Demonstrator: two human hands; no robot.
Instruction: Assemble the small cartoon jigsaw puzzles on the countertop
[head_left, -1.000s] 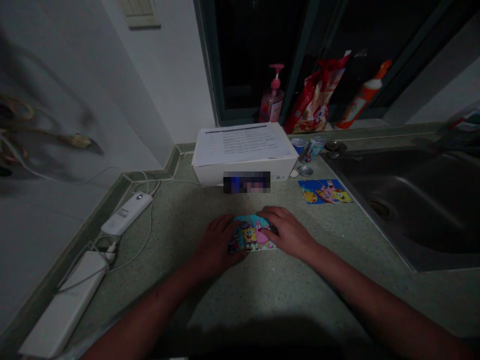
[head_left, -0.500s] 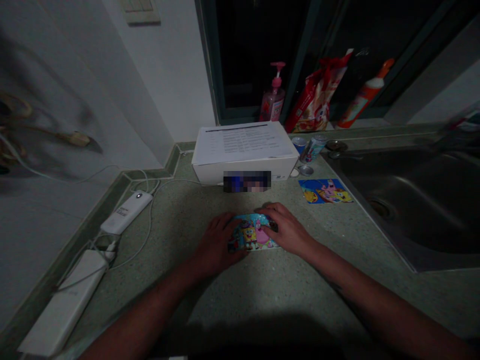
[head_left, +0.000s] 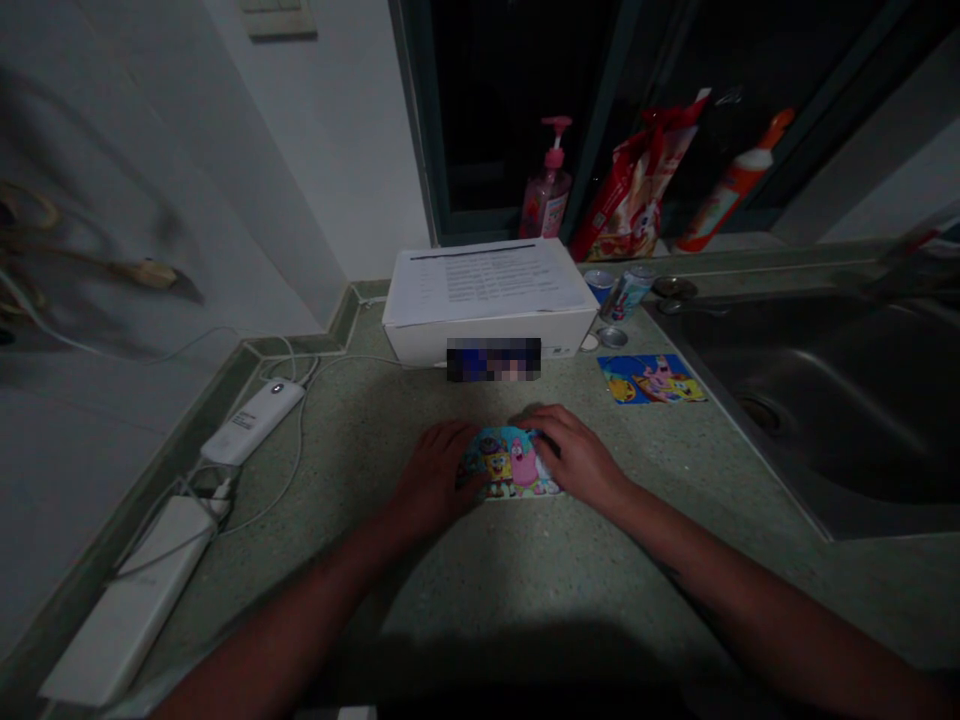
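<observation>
A small cartoon picture card (head_left: 517, 464) lies at the middle of the counter, its print showing a yellow square figure and a pink figure. My left hand (head_left: 437, 475) is curled round the card's left end, thumb over the lower left part and fingers along the upper left. At the other end, my right hand (head_left: 581, 460) grips the right side, with its fingers at the top right corner and the thumb by the right edge. Both ends of the card are partly hidden under the fingers. A second, blue cartoon card (head_left: 652, 380) rests farther right, apart from my hands.
Behind the card stands a white box (head_left: 491, 290) with a printed sheet on top. Cans (head_left: 632, 293) and a round lid (head_left: 613, 338) sit beside it. The steel sink (head_left: 817, 420) borders the right. Cables and a white power bank (head_left: 255, 420) lie left.
My left thumb has shifted up from the card's lower edge. My right thumb has drawn back off the pink figure toward the right edge. The card stays in about the same place.
</observation>
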